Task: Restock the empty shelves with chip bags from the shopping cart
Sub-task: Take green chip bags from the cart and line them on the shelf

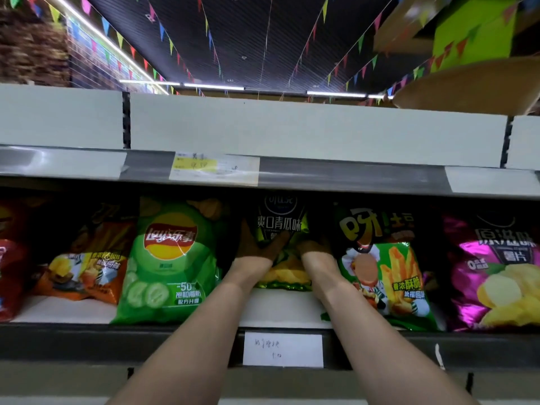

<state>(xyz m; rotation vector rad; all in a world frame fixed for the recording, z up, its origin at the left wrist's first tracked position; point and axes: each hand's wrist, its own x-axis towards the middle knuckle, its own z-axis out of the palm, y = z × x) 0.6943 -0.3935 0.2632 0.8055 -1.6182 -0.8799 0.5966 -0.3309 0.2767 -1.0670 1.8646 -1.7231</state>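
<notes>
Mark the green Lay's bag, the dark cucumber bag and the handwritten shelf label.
green Lay's bag [171, 239]: head view, on its red-and-yellow logo.
dark cucumber bag [279, 225]: head view, on its white lettering.
handwritten shelf label [283, 350]: head view, middle of the paper.

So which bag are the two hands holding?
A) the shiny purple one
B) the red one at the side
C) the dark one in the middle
C: the left hand and the right hand both hold the dark bag, which sits between the green cucumber bag and the fries bag.
</notes>
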